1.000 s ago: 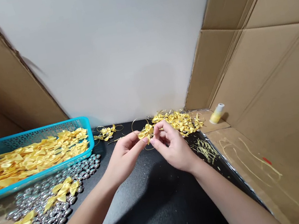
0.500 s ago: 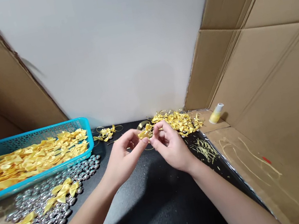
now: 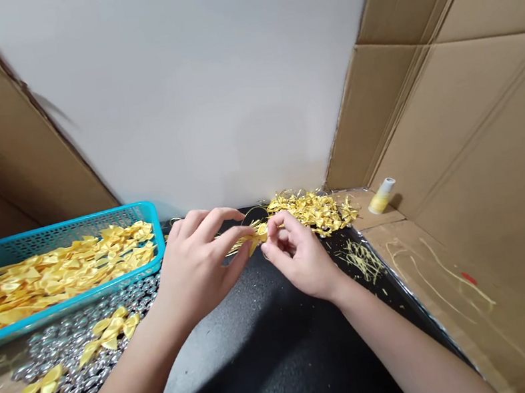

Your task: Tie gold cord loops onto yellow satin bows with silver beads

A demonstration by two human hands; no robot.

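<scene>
My left hand (image 3: 198, 265) and my right hand (image 3: 298, 254) meet above the black mat (image 3: 270, 357), both pinching a small yellow ribbon bow (image 3: 254, 238) with thin gold cord. The left hand is turned palm down, with its fingers curled over the bow. My right thumb and forefinger pinch the bow's right end. Just behind the hands lies a heap of finished yellow bows (image 3: 316, 211) with gold loops.
A teal basket (image 3: 152, 219) full of yellow ribbon bows stands at the left. Many small silver pieces (image 3: 71, 379) lie in front of it with two loose bows (image 3: 108, 329). A small yellow spool (image 3: 381, 196) stands at the right. Cardboard walls (image 3: 472, 119) enclose the sides.
My left hand has rolled over, palm down, and moved up over the bow. The right hand has stayed nearly in place, still pinching it.
</scene>
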